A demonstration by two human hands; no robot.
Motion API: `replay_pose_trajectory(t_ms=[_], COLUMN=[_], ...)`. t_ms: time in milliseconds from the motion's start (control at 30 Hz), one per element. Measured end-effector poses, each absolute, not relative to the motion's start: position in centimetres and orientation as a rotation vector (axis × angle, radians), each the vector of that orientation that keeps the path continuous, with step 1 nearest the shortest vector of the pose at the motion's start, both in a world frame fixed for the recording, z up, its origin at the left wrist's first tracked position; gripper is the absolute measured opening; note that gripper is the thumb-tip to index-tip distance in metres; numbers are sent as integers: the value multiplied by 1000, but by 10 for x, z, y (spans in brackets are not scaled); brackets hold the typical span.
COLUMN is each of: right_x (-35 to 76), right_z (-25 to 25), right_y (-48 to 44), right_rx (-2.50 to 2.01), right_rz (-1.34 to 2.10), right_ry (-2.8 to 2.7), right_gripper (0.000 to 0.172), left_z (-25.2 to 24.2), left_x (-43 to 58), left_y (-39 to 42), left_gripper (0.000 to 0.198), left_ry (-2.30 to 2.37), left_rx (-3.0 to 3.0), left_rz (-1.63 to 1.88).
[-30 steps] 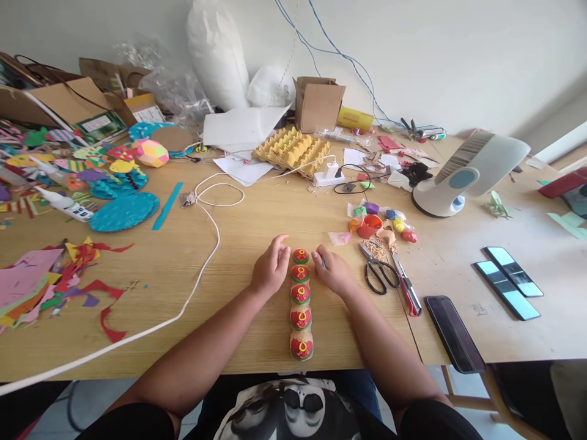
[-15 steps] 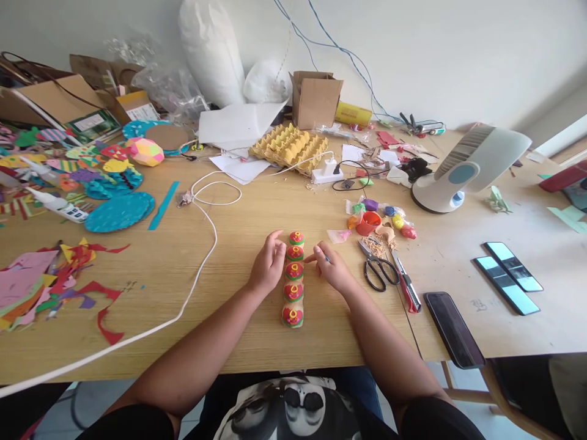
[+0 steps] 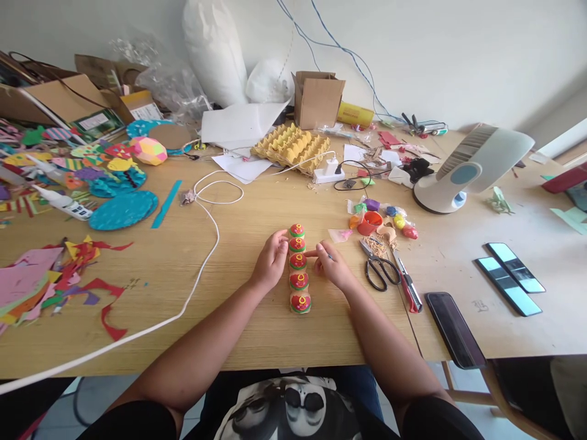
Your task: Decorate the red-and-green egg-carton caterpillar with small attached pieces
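A row of several egg carton cups (image 3: 299,282) lies lengthwise in front of me, pointing away. Each cup is topped with a red dome, a green rim and a yellow loop. On its left side, my left hand (image 3: 271,260) rests with fingers stretched forward, their tips beside the far cups. My right hand (image 3: 332,264) is on the other side, index finger pointing left at the row and seeming to touch it. Its other fingers are curled, and a small bluish-grey bit shows among them, too small to name.
Right of my hand lie black-handled scissors (image 3: 382,273), a red utility knife (image 3: 408,282) and a dark phone (image 3: 454,330). A red cup (image 3: 369,223) stands among clay packets. A white cable (image 3: 200,272) crosses the left side, near paper scraps (image 3: 34,275). A fan (image 3: 472,171) stands back right.
The row of egg carton cups has slid away from me, its near end shifting slightly right. My right index finger now reaches the row lower down. My left hand stays about where it was.
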State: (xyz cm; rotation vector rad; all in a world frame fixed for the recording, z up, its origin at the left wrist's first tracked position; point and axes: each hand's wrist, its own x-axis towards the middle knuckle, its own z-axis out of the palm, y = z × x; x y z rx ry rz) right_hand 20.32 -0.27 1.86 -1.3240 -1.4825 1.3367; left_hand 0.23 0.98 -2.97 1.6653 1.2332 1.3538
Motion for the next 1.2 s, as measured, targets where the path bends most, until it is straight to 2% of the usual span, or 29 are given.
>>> replay_pose_trajectory(t_ms=[267, 467, 667, 833, 900, 1033, 1200], right_x=[206, 210, 229, 301, 336, 381, 383], right_z=[20, 27, 83, 114, 111, 96, 84], right_y=[-2, -5, -16, 49, 93, 161, 191], right_rx=[-1359, -1376, -1227, -1485, -1739, -2212, -2455], right_rz=[1285, 840, 505, 42, -51, 161, 195], right_ry=[-1537, -1670, -1345, -1459, -1571, -1920, -2143], right_gripper=[50, 46, 29, 18, 23, 40, 57], left_z=[-24, -19, -14, -12, -11, -11, -14], left_x=[2, 0, 0, 2, 2, 1, 1], left_y=[8, 8, 7, 7, 7, 7, 8], left_gripper=[46, 39, 36, 34, 33, 30, 30], left_ry=[1335, 1366, 1404, 1394, 1413, 1470, 1487], left_rx=[1641, 1635, 1555, 1567, 1614, 1698, 1722], left_rz=[1326, 1465, 1568, 1616, 1634, 1656, 1650])
